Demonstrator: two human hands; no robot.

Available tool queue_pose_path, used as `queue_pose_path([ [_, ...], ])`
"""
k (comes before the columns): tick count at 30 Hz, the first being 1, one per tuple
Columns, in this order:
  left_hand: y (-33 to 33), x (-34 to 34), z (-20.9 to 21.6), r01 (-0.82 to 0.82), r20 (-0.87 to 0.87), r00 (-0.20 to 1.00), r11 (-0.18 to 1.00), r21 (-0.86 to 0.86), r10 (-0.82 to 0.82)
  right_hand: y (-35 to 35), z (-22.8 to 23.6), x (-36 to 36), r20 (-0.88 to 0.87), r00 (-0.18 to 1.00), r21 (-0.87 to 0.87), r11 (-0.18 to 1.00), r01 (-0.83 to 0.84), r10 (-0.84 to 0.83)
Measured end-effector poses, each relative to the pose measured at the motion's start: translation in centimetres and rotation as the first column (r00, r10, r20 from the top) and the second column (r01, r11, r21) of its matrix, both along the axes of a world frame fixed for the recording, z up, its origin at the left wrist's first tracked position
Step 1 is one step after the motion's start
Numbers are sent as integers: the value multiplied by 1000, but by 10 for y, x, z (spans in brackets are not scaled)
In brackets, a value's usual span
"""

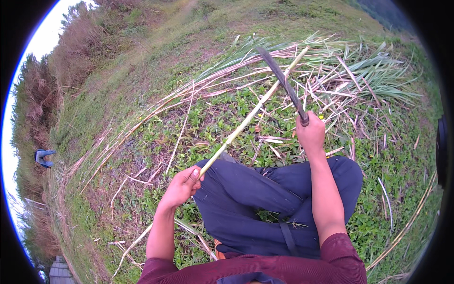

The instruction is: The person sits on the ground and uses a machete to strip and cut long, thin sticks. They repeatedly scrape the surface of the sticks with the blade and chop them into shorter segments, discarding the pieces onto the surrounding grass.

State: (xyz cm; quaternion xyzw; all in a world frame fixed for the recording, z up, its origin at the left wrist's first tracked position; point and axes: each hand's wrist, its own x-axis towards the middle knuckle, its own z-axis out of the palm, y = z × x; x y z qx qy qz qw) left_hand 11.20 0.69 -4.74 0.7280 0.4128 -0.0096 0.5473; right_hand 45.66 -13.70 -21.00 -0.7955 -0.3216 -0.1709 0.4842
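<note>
Blade across stalk, right now! The long curved machete [281, 77] reaches up and left from the right fingers, crossing the pale green stalk [240, 128] near its far end; whether steel meets stem or just hangs over it, I cannot tell. For clean work here, I'd want the stalk steady and angled away, the edge laid shallow along the skin, each stroke running outward, away from the left fingers and from those dark trousers [265, 189] bent close below both hands.

To the grips! Left hand [186, 185]: fingers closed around the stalk's near end, thumb pressed on top, no daylight in that clasp, and the stem slants from there up to the right, its tip lying beyond the right fingers. Right hand [311, 137]: fingers wrapped tight on the machete's handle, clamped together, well apart from the stalk. Past the right fingers, up and to the right, spreads a heap of long green leaves [385, 78]; scattered dry strips [272, 139] lie just left of them.
</note>
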Motion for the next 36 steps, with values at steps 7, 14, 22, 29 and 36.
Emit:
queue_pose_path([
  [7,-1,-7,-23,43,14,999,975,220,-47,3,21,-54,167,959,-126,969,-212,231],
  [14,-4,-7,-12,-20,-34,999,1000,-22,19,-3,8,-22,-87,981,-34,984,-176,173],
  [22,-12,2,-5,38,-17,999,998,-41,-39,0,16,-11,-188,976,1,993,-115,113],
  [29,-6,-11,-16,5,10,1000,1000,14,-5,-1,14,-36,44,980,-137,973,-186,193],
  [36,-12,-17,-23,17,-12,1000,996,92,-16,-17,28,-15,-123,987,-118,986,-120,105],
])
